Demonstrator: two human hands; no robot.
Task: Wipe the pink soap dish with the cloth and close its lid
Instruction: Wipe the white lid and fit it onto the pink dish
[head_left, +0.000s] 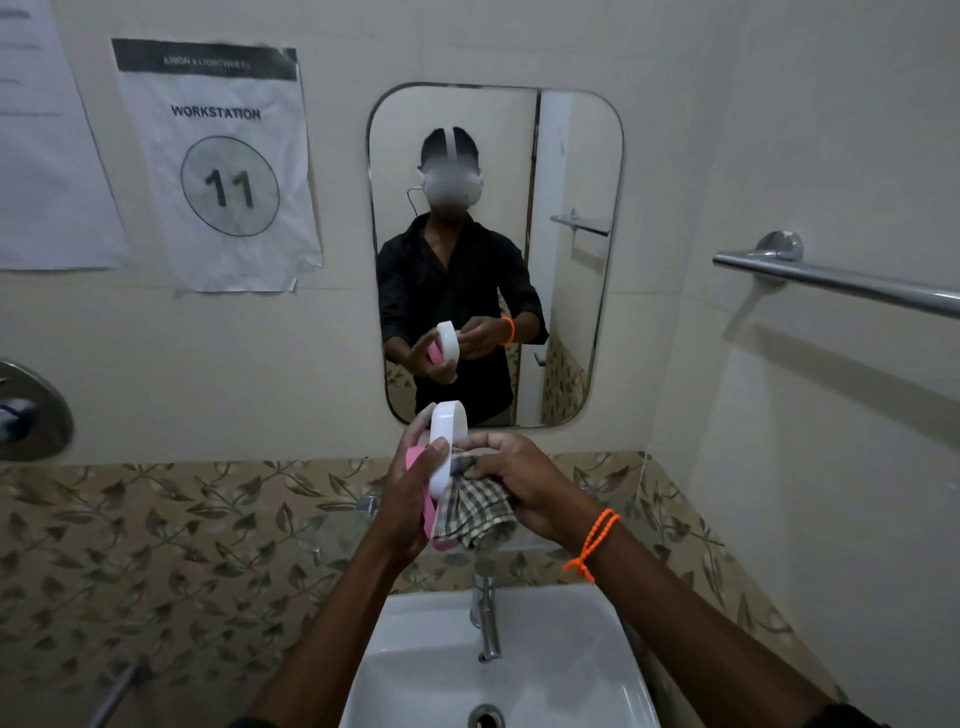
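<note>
Left hand (410, 493) grips the pink soap dish (427, 506) on edge above the sink (571, 654), thumb across its white lid (447, 447), which stands open and upright. Right hand (519, 483), just beside the dish, is closed on the checked cloth (475, 512), pressing it against the lid's inner side.

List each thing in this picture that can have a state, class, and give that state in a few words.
soap dish: held upright over the sink, lid open
lid: white, swung open
cloth: bunched, pressed against the dish
left hand: gripping the dish
right hand: gripping the cloth
tap: no water running
sink: no standing water
</note>
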